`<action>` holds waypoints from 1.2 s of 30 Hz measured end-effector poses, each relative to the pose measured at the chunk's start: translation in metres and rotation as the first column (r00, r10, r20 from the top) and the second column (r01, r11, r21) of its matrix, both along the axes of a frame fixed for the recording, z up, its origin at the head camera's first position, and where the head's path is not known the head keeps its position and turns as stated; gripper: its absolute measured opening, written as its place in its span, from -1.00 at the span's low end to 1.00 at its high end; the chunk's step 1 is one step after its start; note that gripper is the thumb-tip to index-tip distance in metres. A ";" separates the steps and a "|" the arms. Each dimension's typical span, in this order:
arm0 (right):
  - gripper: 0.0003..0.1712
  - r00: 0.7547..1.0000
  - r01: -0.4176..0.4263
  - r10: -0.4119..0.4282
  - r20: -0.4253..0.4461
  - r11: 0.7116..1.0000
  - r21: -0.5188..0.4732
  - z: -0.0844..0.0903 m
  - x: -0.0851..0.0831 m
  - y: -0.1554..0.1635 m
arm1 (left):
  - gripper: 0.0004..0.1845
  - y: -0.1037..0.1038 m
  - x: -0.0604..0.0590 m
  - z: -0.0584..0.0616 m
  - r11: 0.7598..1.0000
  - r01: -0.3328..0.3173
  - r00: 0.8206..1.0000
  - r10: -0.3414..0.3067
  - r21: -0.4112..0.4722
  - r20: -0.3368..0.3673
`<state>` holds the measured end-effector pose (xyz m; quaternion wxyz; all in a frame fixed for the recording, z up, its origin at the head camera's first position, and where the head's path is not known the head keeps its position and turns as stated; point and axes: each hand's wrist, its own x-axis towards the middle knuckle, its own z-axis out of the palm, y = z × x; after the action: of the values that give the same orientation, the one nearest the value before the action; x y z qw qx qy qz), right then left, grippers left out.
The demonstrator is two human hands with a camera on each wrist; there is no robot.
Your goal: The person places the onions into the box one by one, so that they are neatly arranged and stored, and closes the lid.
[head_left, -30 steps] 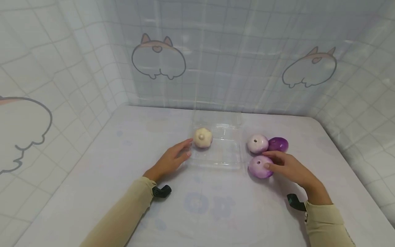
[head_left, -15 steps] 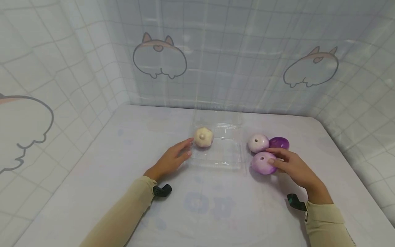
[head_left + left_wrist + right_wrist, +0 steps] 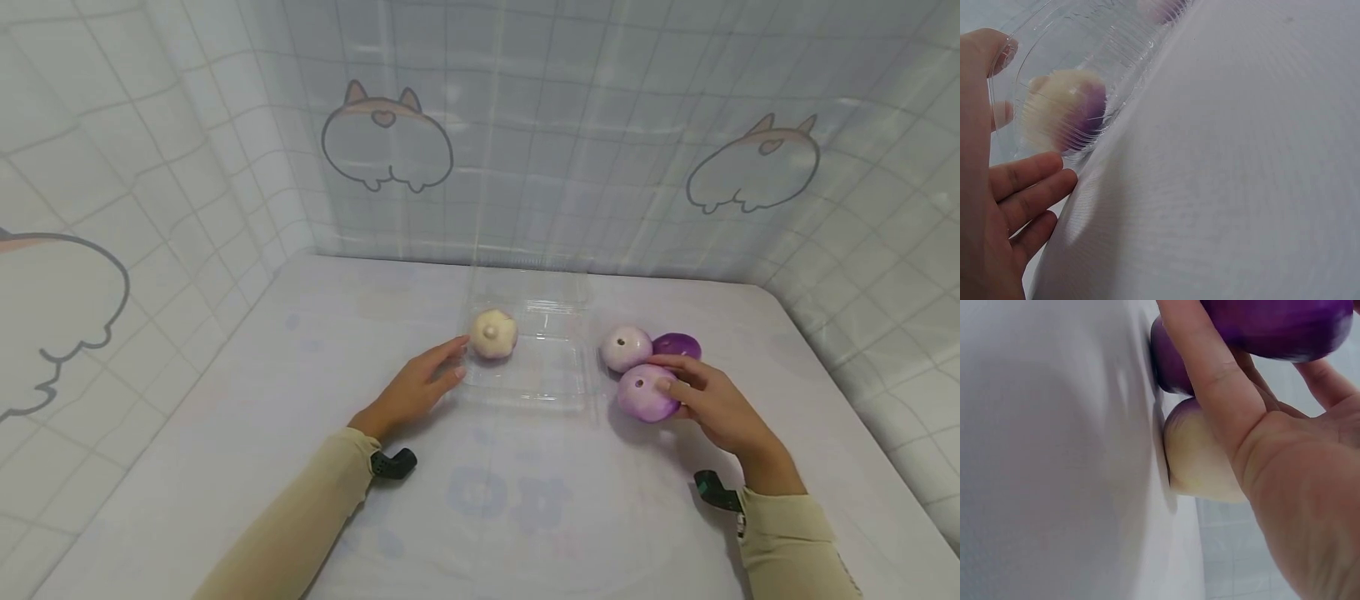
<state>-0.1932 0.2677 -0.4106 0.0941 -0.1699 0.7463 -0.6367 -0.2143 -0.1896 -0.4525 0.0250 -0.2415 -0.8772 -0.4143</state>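
Right hand (image 3: 716, 404) is grasping a purple bun (image 3: 643, 394).
Left hand (image 3: 412, 387), fingers relaxed, is touching the clear tray (image 3: 555, 375) holding a pale bun (image 3: 493, 333).

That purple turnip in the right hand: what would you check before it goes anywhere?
1. Grip: right hand holds the purple turnip with curled fingers: ok.
2. Lifted off the table: cannot tell.
3. Clear box open, with free floor: ok.
4. Left hand rests at the box's edge: ok.
5. Cream turnip sits in the box's left corner, leaving room: ok.
6. Two neighbouring turnips, pale turnip and dark turnip, lie close behind: not ok.
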 end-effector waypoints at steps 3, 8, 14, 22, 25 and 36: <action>-0.58 1.000 0.006 -0.006 0.013 0.999 -0.037 0.000 0.000 -0.001 | -0.40 0.000 0.000 0.001 1.000 0.001 1.000 -0.001 0.005 0.006; -0.59 0.999 0.020 -0.018 0.026 0.997 -0.077 -0.002 -0.002 -0.004 | -0.40 0.000 0.002 0.001 1.000 0.001 1.000 -0.001 0.017 0.007; -0.55 0.999 0.051 -0.050 0.012 0.995 -0.085 -0.003 -0.002 -0.006 | -0.41 0.000 0.002 0.000 1.000 0.003 1.000 -0.003 0.016 0.002; -0.54 0.998 0.064 -0.067 -0.017 0.991 -0.121 -0.001 -0.002 -0.009 | -0.41 0.000 0.000 -0.001 1.000 0.004 1.000 -0.003 0.010 -0.011; -0.52 0.998 0.057 -0.062 -0.024 0.985 -0.160 -0.001 -0.001 -0.010 | -0.40 0.000 0.000 -0.002 1.000 0.005 1.000 -0.005 0.010 -0.010; -0.46 0.998 0.030 -0.040 -0.049 0.981 -0.192 -0.001 -0.001 -0.011 | -0.41 0.000 0.001 -0.001 1.000 0.000 1.000 -0.001 0.004 0.003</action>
<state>-0.1943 0.2569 -0.4120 0.0467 -0.1818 0.6867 -0.7023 -0.2136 -0.1895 -0.4533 0.0239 -0.2410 -0.8763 -0.4165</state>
